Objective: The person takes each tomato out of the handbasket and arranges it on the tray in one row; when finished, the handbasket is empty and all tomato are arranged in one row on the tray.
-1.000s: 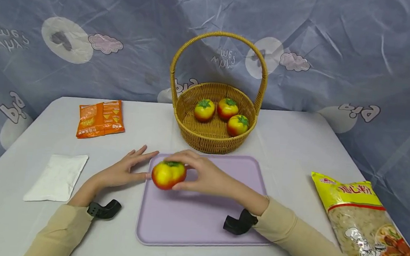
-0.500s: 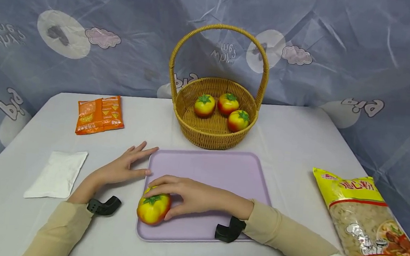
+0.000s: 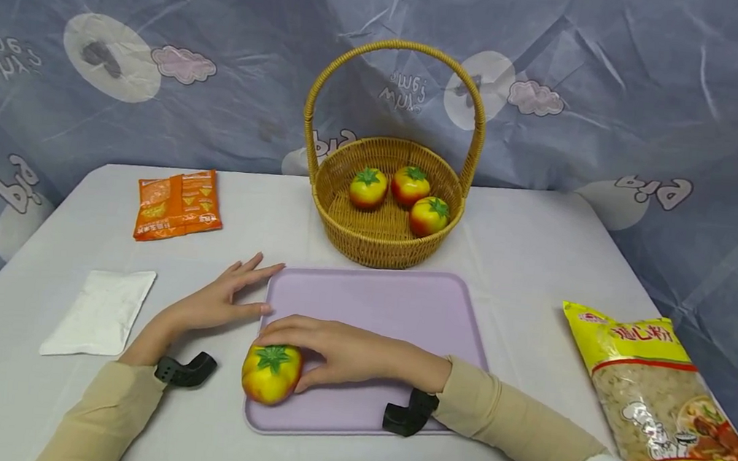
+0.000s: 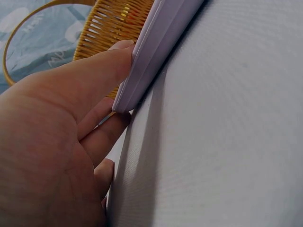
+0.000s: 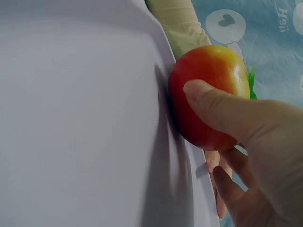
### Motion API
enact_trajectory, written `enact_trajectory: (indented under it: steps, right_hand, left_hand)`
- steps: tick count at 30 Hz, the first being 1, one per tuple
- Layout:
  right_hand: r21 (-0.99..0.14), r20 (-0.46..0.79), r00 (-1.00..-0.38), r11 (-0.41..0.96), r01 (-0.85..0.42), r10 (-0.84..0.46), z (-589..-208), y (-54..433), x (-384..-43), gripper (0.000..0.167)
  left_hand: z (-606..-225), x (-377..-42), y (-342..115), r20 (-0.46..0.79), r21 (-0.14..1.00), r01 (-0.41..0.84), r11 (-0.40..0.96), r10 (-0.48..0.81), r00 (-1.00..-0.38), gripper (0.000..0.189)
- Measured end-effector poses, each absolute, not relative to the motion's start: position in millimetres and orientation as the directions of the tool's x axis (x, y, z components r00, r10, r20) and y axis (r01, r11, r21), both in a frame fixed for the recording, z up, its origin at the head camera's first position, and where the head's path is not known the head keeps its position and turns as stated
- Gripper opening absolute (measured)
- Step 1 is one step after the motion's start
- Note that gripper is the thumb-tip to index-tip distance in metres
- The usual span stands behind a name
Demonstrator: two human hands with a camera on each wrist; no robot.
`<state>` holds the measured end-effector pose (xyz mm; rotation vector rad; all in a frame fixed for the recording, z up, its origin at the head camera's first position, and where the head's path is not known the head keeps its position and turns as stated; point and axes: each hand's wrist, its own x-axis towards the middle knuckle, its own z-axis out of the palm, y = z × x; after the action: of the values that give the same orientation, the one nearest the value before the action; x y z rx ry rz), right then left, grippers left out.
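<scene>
My right hand (image 3: 345, 353) holds a red-and-yellow tomato (image 3: 270, 376) with a green leafy top, thumb on one side and fingers on the other. In the right wrist view the thumb presses on the red side of that tomato (image 5: 208, 61). It sits at the near left corner of a lilac tray (image 3: 376, 304). My left hand (image 3: 217, 304) rests at the tray's left edge with its fingers spread. In the left wrist view its thumb touches the tray rim (image 4: 142, 71), and the other fingers lie near the corner.
Behind the tray stands a wicker basket (image 3: 374, 249) with a tall handle and three similar tomatoes (image 3: 369, 189) inside. An orange snack packet (image 3: 178, 206) and a white packet (image 3: 98, 313) lie to the left. A yellow-topped bag (image 3: 651, 394) lies at the right.
My right hand has brought the tomato from above the tray's left side down to its near left corner. My left hand has stayed at the tray edge.
</scene>
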<state>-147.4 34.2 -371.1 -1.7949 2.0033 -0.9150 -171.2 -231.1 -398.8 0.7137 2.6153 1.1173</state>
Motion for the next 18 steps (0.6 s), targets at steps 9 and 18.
enact_trajectory:
  steps: [9, 18]
  right_hand:
    - [-0.585, 0.11, -0.213, 0.111, -0.803, -0.971, -361, 40, -144, 0.076]
    - [-0.571, 0.338, -0.339, 0.096, -0.815, -0.878, -302, 69, -185, 0.067]
  left_hand:
    - [-400, -168, -233, 0.005, 0.725, 0.349, 0.594, 0.503, -0.865, 0.066]
    - [-398, -169, -230, 0.001, 0.721, 0.351, 0.597, 0.506, -0.863, 0.067]
